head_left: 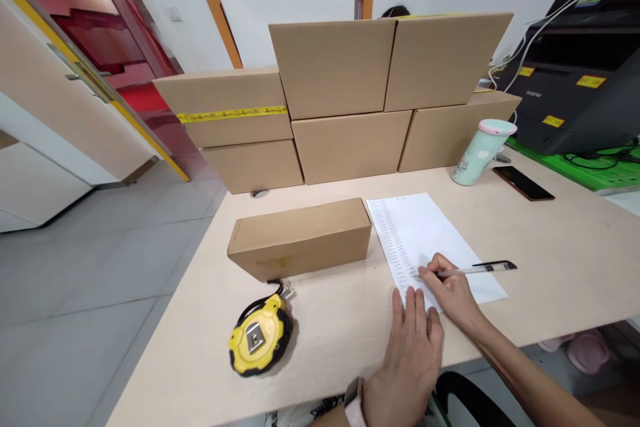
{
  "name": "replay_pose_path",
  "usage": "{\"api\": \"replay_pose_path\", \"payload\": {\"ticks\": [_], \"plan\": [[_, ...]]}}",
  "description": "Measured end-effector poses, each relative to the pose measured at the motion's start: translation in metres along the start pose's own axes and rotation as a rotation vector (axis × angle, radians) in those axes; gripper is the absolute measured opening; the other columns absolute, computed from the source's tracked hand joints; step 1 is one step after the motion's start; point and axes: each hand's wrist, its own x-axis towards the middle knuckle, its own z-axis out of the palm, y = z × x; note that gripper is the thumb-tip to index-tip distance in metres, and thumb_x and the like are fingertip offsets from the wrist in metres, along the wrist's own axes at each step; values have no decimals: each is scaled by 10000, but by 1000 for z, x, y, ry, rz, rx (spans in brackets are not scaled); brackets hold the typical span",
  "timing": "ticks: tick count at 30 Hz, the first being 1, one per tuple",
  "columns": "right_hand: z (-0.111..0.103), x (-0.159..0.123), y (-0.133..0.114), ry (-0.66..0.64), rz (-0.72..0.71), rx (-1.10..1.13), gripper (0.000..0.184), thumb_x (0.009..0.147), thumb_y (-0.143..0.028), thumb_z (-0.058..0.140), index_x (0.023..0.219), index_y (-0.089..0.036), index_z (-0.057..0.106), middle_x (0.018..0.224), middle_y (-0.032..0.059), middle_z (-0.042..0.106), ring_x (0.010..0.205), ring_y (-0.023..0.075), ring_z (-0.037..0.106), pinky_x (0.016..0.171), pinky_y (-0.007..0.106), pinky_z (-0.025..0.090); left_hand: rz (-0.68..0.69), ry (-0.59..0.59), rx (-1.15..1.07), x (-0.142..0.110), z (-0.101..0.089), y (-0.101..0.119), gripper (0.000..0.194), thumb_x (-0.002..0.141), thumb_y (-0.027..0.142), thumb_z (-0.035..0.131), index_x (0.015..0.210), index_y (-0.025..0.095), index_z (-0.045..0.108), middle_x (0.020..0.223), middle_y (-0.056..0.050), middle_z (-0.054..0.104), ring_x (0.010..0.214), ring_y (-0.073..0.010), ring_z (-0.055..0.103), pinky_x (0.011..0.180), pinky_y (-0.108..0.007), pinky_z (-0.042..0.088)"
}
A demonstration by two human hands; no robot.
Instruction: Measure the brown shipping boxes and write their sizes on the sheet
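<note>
A sheet of paper [440,233] with printed columns down its left side lies on the table. My right hand [450,290] grips a pen [475,269], its tip against the paper near the lower printed lines. Flat on the sheet's lower left corner and the table rests my left hand [413,340], fingers stretched out. Left of the paper sits a long closed cardboard box [305,240]. A yellow and black tape measure [261,337] lies in front of that box, its end hook beside the box's lower edge.
Several cardboard boxes [350,147] are stacked along the table's [330,360] back edge. A mint tumbler [481,153] with a pink rim and a dark phone [523,183] stand and lie at right. Beyond them is a black printer [575,80]. Someone's hair shows behind the boxes.
</note>
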Motion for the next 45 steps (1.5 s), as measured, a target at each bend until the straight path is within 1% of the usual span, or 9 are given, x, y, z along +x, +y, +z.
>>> {"api": "replay_pose_path", "payload": {"ticks": [4, 9, 12, 16, 23, 28, 36, 40, 45], "plan": [[0, -1, -2, -65, 7, -65, 294, 819, -399, 566, 621, -250, 409, 573, -50, 417, 532, 137, 426, 508, 271, 360, -18, 12, 14, -1, -1, 0, 379, 957, 268, 423, 1243, 61, 559, 1358, -229, 567, 1355, -368, 441, 1144, -585, 275], [1, 0, -5, -96, -5, -114, 295, 823, -394, 543, 608, -253, 398, 555, -51, 409, 523, 141, 421, 507, 277, 352, -17, -22, -9, -1, 0, 1, 405, 950, 264, 440, 1280, 56, 550, 1385, -261, 533, 1354, -354, 442, 1138, -581, 287], [1, 0, -6, -97, -14, -120, 299, 820, -390, 544, 604, -252, 391, 549, -52, 402, 519, 138, 413, 505, 275, 347, -15, -34, -33, -1, 1, 1, 426, 944, 261, 448, 1298, 39, 534, 1390, -275, 521, 1356, -359, 438, 1137, -584, 297], [2, 0, -8, -100, -2, -118, 297, 813, -390, 542, 603, -251, 384, 537, -56, 385, 507, 130, 393, 490, 266, 331, -20, 3, -22, -1, 0, 1, 413, 950, 272, 441, 1276, 39, 541, 1366, -268, 541, 1354, -367, 442, 1133, -572, 311], [5, 1, 0, -99, -14, -107, 281, 806, -385, 535, 607, -250, 389, 544, -60, 379, 502, 126, 392, 487, 263, 322, -24, 2, 45, -2, -2, 2, 416, 936, 279, 469, 1277, 54, 545, 1375, -253, 541, 1353, -353, 445, 1156, -579, 254], [4, 1, -3, -100, -22, -112, 276, 799, -374, 528, 602, -255, 376, 534, -62, 371, 497, 126, 381, 485, 266, 309, -17, 3, 53, -2, -1, 2, 426, 931, 289, 460, 1274, 51, 546, 1379, -250, 539, 1353, -360, 443, 1162, -589, 222], [2, 0, -1, -95, -12, -112, 263, 786, -360, 519, 595, -256, 371, 542, -60, 372, 507, 131, 397, 496, 267, 317, -9, 5, 82, -2, -4, 1, 418, 931, 278, 445, 1275, 61, 543, 1360, -239, 562, 1341, -355, 462, 1163, -611, 190], [3, 1, -3, -92, -28, -106, 262, 782, -350, 521, 592, -255, 367, 541, -61, 363, 508, 127, 388, 497, 264, 315, -14, 8, 73, -2, -6, 1, 426, 934, 283, 447, 1285, 59, 537, 1362, -232, 564, 1342, -353, 463, 1164, -605, 200], [4, 1, -3, -93, -6, -89, 268, 781, -351, 526, 586, -251, 370, 544, -61, 362, 501, 122, 379, 485, 257, 311, -24, -1, 44, -2, -8, 1, 429, 940, 276, 442, 1289, 45, 533, 1378, -248, 543, 1358, -358, 441, 1157, -587, 247]]}}
